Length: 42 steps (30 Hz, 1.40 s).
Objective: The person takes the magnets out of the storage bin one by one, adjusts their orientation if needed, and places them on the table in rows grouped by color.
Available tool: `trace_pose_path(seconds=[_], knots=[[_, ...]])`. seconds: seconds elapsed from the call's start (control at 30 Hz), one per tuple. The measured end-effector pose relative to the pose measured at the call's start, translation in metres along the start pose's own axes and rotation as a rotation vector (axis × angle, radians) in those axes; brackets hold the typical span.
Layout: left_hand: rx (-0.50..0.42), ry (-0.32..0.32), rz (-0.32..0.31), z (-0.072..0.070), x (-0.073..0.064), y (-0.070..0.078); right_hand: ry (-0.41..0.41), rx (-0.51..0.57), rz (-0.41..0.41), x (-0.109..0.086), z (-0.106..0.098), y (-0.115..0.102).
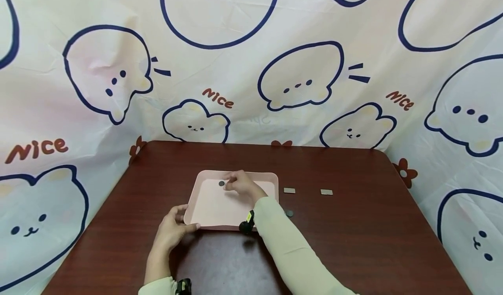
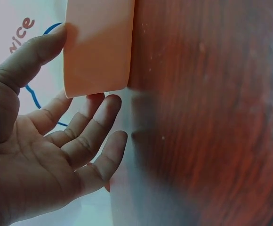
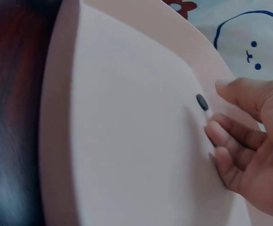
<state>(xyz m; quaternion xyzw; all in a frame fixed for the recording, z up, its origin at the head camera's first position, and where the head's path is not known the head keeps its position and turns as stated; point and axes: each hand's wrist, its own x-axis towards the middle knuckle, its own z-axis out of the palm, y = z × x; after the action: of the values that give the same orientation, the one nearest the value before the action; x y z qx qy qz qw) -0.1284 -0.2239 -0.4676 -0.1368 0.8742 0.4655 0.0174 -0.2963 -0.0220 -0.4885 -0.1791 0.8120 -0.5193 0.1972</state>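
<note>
A shallow pale pink tray (image 1: 212,207) lies on the table. My left hand (image 1: 170,229) holds its near left corner, with the thumb on the near rim and the fingers round the left side. In the left wrist view, the fingers (image 2: 109,110) are bent against the tray corner. Inside the tray, near its far wall, is a small dark round disc (image 3: 202,102). Over that area hovers my right hand (image 1: 241,185), thumb and fingers apart with nothing between them. The disc sits just beside its fingertips.
Two small pale rectangular pieces (image 1: 289,190) (image 1: 326,192) lie right of the tray on the brown table (image 1: 373,234). A greyish-green round piece (image 1: 289,213) is partly hidden by the right sleeve. A printed cloth (image 1: 243,76) hangs behind the table and at both sides.
</note>
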Motion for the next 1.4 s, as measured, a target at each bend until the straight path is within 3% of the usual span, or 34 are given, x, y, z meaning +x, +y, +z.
trace_pose_path(seconds=[0.23,0.5,0.63,0.9,1.4], knots=[[0.002,0.003,0.006,0.000,0.000,0.000,0.123,-0.086,0.030,0.002,0.016,-0.003],[0.005,0.004,0.015,0.000,-0.001,-0.002,0.082,-0.366,0.040,-0.001,0.027,-0.010],[0.000,0.000,0.018,0.001,-0.001,-0.001,0.087,-0.355,0.060,-0.005,0.027,-0.013],[0.001,0.004,0.021,-0.001,-0.004,-0.002,0.093,-0.228,0.070,-0.009,0.028,-0.007],[0.002,0.003,0.011,0.001,-0.005,-0.001,0.134,-0.422,0.024,-0.010,0.032,-0.006]])
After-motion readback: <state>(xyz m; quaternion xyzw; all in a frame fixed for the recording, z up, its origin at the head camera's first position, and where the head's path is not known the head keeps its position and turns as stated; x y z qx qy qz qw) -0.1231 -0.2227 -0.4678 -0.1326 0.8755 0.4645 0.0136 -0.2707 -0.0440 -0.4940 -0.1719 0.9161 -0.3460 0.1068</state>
